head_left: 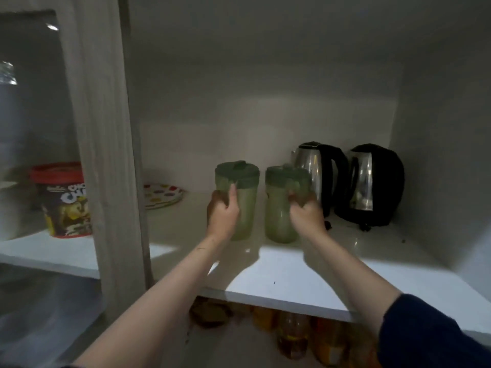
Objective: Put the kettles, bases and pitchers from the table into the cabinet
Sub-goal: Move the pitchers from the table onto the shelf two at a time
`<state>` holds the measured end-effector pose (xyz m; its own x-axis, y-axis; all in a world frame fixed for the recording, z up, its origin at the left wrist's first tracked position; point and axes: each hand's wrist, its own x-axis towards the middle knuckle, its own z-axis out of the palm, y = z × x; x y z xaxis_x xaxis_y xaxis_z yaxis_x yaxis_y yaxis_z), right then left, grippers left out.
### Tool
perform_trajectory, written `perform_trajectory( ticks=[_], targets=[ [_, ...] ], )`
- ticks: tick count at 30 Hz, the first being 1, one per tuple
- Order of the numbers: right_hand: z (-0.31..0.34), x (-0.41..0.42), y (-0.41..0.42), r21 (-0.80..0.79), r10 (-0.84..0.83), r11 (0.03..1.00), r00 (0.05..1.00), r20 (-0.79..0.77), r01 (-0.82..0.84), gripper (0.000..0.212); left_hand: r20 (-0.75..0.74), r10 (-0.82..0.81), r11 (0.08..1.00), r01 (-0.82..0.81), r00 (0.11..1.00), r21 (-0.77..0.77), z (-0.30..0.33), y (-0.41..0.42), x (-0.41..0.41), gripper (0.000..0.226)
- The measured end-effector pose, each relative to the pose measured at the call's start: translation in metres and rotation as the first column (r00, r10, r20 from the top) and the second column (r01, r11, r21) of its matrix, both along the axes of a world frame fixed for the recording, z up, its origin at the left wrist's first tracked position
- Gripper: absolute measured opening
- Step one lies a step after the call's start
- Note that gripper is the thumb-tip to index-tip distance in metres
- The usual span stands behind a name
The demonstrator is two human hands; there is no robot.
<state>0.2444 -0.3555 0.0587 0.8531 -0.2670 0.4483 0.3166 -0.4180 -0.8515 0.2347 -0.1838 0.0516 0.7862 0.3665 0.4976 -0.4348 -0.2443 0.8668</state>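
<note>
Left hand (223,211) grips left green pitcher (237,197), right hand (305,209) grips right green pitcher (283,205); both upright on cabinet shelf (292,269), just beside two steel kettles (316,168).

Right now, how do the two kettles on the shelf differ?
The left kettle stands partly behind the right-hand pitcher, and its spout shows; the right kettle stands unobstructed nearer the cabinet's side wall, and no spout shows. Both are upright, shiny steel with black handles.
</note>
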Motion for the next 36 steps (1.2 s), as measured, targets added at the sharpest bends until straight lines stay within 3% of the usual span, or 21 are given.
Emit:
perform_trajectory(
  ticks=[4, 8, 11, 16, 23, 27, 32, 36],
  targets=[
    [0.019, 0.058, 0.013, -0.219, -0.018, 0.976, 0.996, -0.083, 0.000, 0.054, -0.101, -0.032, 0.985, 0.049, 0.994, 0.167, 0.014, 0.012, 0.074, 0.042],
    [0.027, 0.115, 0.018, -0.345, -0.011, 0.938, 0.988, -0.157, -0.044, 0.036, -0.306, 0.154, 0.930, -0.033, 0.939, 0.367, 0.020, 0.024, 0.143, 0.059],
    [0.032, 0.144, 0.023, -0.420, -0.057, 0.907, 0.991, -0.121, 0.001, 0.033, -0.249, 0.171, 0.906, -0.053, 0.953, 0.420, 0.026, 0.029, 0.172, 0.052],
    [0.032, 0.176, 0.029, -0.401, -0.081, 0.916, 0.991, -0.111, 0.031, 0.031, -0.112, 0.240, 0.887, -0.170, 0.964, 0.430, 0.028, 0.031, 0.195, 0.037],
    [0.028, 0.183, 0.037, -0.430, -0.093, 0.902, 0.991, -0.101, 0.041, 0.027, -0.102, 0.271, 0.883, -0.205, 0.957, 0.423, 0.021, 0.024, 0.211, 0.039],
    [0.026, 0.178, 0.035, -0.414, -0.097, 0.909, 0.988, -0.118, 0.040, 0.043, -0.115, 0.289, 0.873, -0.212, 0.950, 0.438, 0.020, 0.019, 0.210, 0.038],
    [0.028, 0.163, 0.033, -0.375, -0.127, 0.925, 0.981, -0.147, 0.063, 0.059, -0.176, 0.306, 0.895, -0.220, 0.936, 0.388, 0.019, 0.010, 0.195, 0.055],
    [0.024, 0.127, 0.033, -0.355, -0.138, 0.931, 0.981, -0.133, 0.083, 0.051, -0.210, 0.360, 0.874, -0.250, 0.909, 0.416, 0.018, 0.000, 0.157, 0.073]
  ],
)
